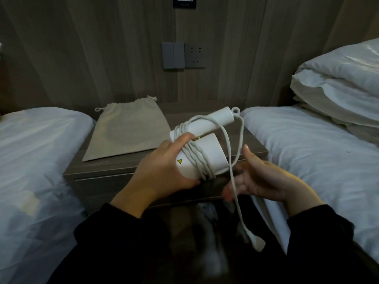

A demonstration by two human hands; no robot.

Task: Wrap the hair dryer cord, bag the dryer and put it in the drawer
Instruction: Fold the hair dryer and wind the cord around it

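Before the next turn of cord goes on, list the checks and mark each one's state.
1. Left hand grips the hair dryer: ok.
2. Cord turns sit snug round the body: ok.
3. Right hand has a firm hold on the loose cord: cannot tell, fingers blurred.
4. Plug wound in: not ok, it dangles.
5. Bag lies ready on the nightstand: ok.
6. Drawer open: not ok, shut.

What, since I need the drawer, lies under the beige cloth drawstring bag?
A grey-brown wooden nightstand, its drawer front showing below. The patch beneath the beige cloth bag is covered.
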